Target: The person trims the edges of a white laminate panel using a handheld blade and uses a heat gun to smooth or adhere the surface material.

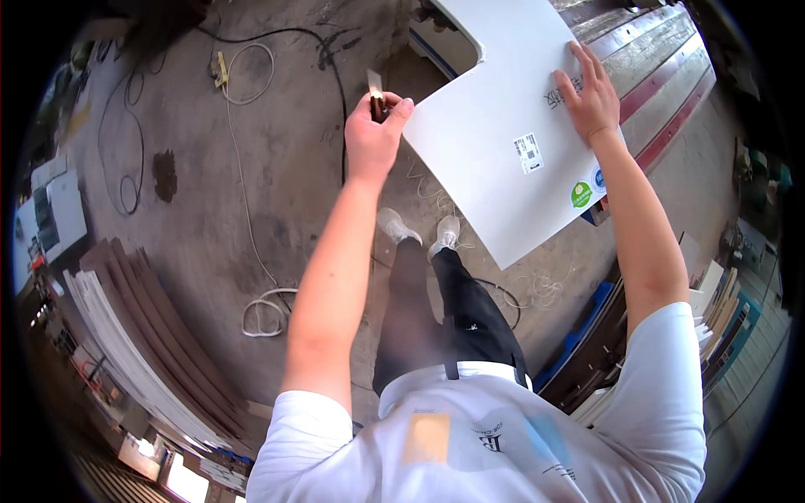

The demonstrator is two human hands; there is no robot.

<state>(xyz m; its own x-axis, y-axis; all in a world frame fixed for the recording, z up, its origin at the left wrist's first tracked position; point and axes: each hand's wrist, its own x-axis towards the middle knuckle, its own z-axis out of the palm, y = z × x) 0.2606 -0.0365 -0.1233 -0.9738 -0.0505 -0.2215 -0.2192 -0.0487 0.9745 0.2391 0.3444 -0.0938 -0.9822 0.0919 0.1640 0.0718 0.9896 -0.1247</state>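
Note:
My left hand [374,138] is closed around the dark handle of a scraper-like knife [375,84], its flat metal blade pointing away from me. That hand is at the left corner of a large white board [470,142]; I cannot tell whether it touches the edge. The board has a notch cut into its far left side and bears a white label [528,153] and round green and blue stickers. With fingers spread, my right hand [589,96] lies flat on the board near its right edge, beside some dark handwriting.
Slatted planks with red strips [662,92] lie under and beyond the board at the right. A black cable [335,75] and a pale cord [237,151] run over the concrete floor. Long brown and white panels [151,335] are stacked at the left; more boards [587,360] stand at the right.

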